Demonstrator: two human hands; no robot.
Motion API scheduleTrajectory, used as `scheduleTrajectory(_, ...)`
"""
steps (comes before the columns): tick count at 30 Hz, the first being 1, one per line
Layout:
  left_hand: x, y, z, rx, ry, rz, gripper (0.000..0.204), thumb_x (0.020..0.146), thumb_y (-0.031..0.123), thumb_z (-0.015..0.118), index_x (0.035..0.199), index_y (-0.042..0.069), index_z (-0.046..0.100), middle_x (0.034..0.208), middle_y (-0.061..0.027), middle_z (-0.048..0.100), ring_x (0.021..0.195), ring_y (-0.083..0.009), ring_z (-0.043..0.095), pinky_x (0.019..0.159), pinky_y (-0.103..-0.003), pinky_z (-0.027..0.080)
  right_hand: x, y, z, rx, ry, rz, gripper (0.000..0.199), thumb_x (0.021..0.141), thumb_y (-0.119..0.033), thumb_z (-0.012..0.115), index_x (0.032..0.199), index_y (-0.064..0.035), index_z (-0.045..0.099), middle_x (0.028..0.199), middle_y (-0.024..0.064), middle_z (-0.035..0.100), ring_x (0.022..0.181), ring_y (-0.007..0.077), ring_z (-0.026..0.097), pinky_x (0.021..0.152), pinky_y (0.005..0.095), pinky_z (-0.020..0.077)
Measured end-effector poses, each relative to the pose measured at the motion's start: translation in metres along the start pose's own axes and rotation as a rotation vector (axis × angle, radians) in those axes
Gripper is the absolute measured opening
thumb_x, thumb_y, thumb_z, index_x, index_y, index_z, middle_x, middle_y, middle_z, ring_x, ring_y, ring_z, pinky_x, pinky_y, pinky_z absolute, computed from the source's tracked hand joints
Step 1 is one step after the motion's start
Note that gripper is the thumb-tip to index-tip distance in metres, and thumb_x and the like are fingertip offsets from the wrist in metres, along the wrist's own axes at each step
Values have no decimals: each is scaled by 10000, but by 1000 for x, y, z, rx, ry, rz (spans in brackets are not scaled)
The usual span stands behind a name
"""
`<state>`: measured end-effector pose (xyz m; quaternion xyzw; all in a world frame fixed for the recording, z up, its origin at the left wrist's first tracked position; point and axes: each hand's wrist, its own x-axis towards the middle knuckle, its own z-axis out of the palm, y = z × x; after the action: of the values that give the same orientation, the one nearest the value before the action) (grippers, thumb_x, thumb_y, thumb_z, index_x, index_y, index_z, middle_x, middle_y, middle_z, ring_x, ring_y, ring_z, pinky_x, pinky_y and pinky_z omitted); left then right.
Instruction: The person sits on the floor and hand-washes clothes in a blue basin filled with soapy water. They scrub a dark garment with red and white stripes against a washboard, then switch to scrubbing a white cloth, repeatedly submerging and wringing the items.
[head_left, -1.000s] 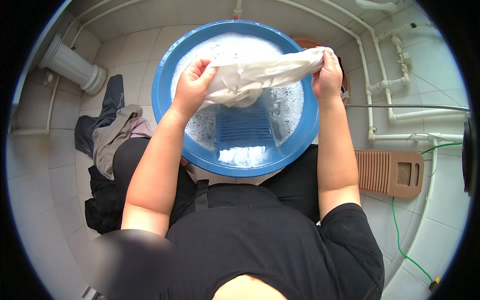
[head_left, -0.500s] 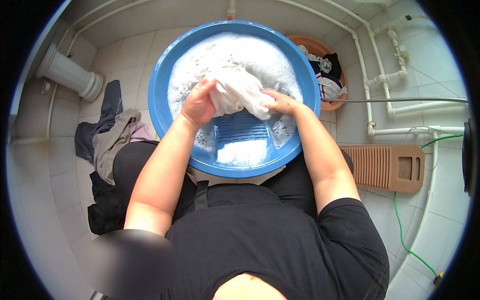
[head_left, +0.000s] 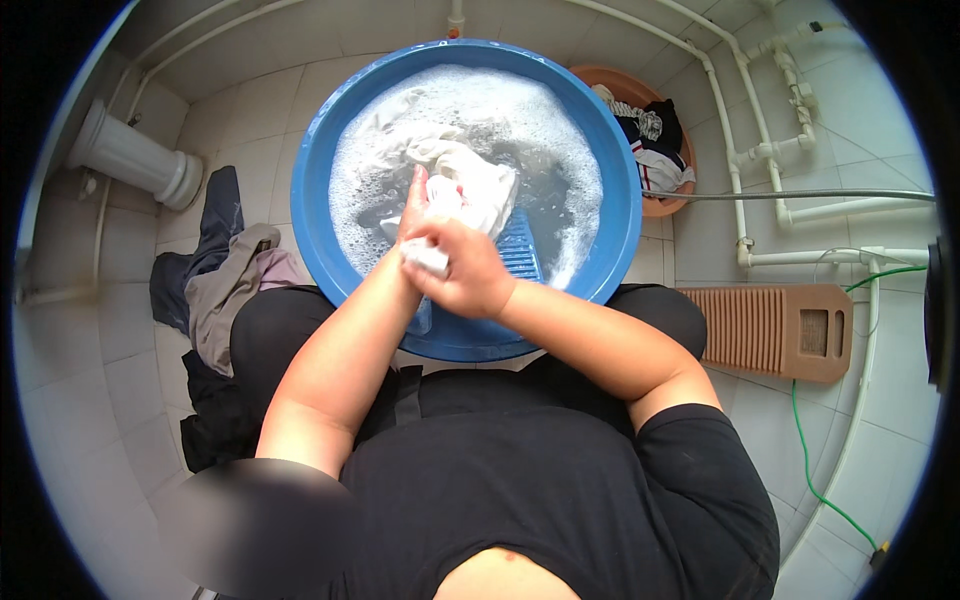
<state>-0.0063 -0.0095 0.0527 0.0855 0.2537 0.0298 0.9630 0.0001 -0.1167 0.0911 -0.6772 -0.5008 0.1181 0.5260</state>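
Over the near side of the blue basin point(head_left: 318, 190), your right hand point(head_left: 462, 268) and left hand point(head_left: 413, 205) are gripping the white cloth point(head_left: 478, 188), which is trailing away from you across the blue washboard point(head_left: 520, 255).

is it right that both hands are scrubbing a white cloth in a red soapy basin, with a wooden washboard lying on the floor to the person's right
Not quite: the head view shows the soapy basin is blue, not red. The rest holds: the left hand and right hand both grip the white cloth over the suds, and the wooden washboard lies on the tiled floor to the person's right.
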Motion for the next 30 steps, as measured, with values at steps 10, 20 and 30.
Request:
scheduleTrajectory(10, -10, -32, -2, 347, 215, 210, 361, 890, 343, 501, 1089, 43, 538, 989, -89, 604, 885, -206, 593, 745, -324, 500, 19, 64, -17, 54, 359, 360, 233, 710, -253, 620, 698, -22, 598, 711, 160, 615, 657, 326, 590, 612, 366, 480)
scheduleTrajectory(20, -8, -32, 8, 368, 267, 233, 304, 890, 294, 484, 1026, 29, 545, 952, -112, 594, 870, -215, 587, 750, -341, 484, 8, 66, -10, 65, 348, 415, 210, 735, -258, 586, 726, -49, 602, 731, 187, 603, 675, 368, 576, 615, 391, 472)
scheduleTrajectory(30, -2, -11, 4, 606, 225, 391, 304, 899, 248, 461, 1059, -3, 523, 982, -110, 564, 873, -192, 574, 730, -312, 476, 10, 57, -29, -267, 183, 508, 311, 718, -274, 596, 988, -120, 582, 885, 142, 620, 834, 336, 596, 746, 417, 464)
